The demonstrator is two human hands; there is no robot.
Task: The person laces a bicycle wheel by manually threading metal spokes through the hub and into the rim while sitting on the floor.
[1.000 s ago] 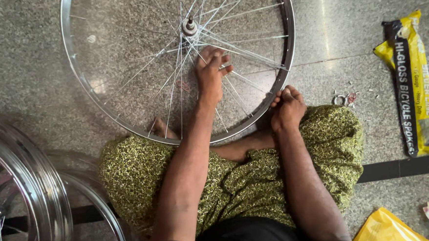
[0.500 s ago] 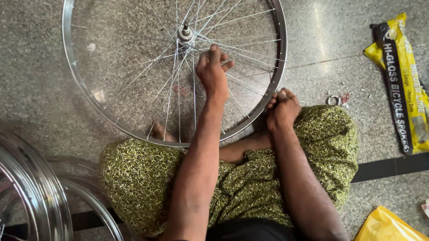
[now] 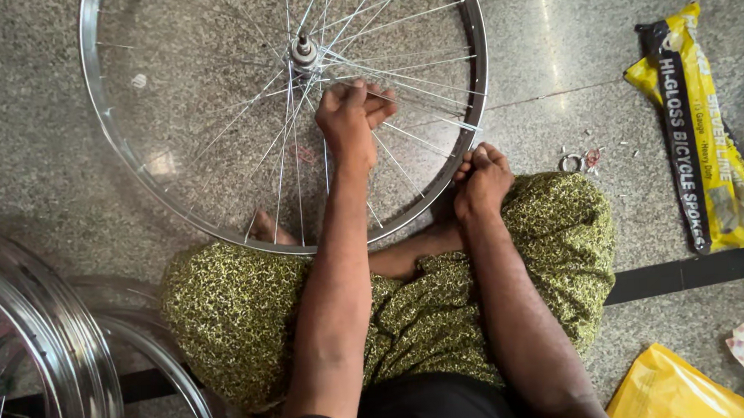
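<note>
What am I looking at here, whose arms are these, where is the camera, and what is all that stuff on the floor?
The camera sits on a person's head and looks down, so the two arms are that person's own. They sit cross-legged on a speckled stone floor in green patterned cloth. A bicycle wheel, a shiny rim with thin spokes meeting at a centre hub, lies flat in front of them. The left hand reaches among the spokes near the hub, fingers closed around them. The right hand rests bunched at the rim's near edge; what it holds is hidden. More rims lie at the left, a yellow-and-black packet at the right, and a yellow bag nearby.
</note>
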